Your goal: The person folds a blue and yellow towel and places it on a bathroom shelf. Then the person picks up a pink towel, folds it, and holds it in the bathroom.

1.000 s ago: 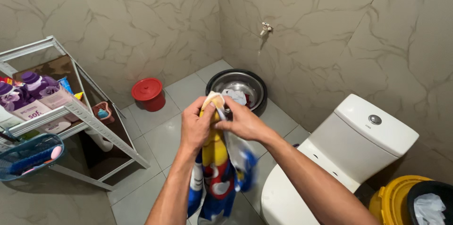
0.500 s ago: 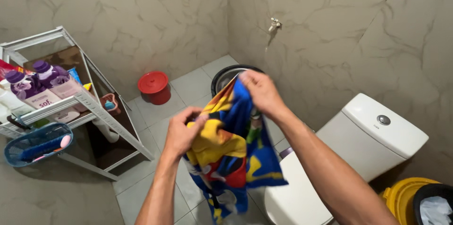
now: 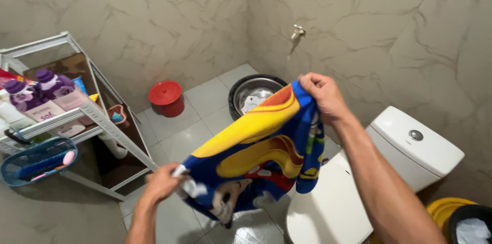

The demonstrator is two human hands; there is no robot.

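A blue, yellow and red printed cloth [image 3: 256, 157] is stretched out between my two hands above the tiled floor. My right hand [image 3: 322, 95] grips its upper corner, raised near the wall. My left hand [image 3: 163, 183] grips the lower corner, down and to the left. The cloth hangs slanted, and its bottom part droops toward the floor beside the toilet.
A white toilet [image 3: 359, 187] stands at the right, a metal basin [image 3: 259, 94] with laundry lies under a wall tap [image 3: 297, 32]. A red lidded bucket [image 3: 166, 98] sits by the wall. A white shelf rack [image 3: 77, 116] with purple bottles and a blue basket [image 3: 36, 159] is left. A yellow bin [image 3: 451, 213] is bottom right.
My hands have moved apart: the right went up and right, the left down and left. The bunched cloth has been pulled open between them.
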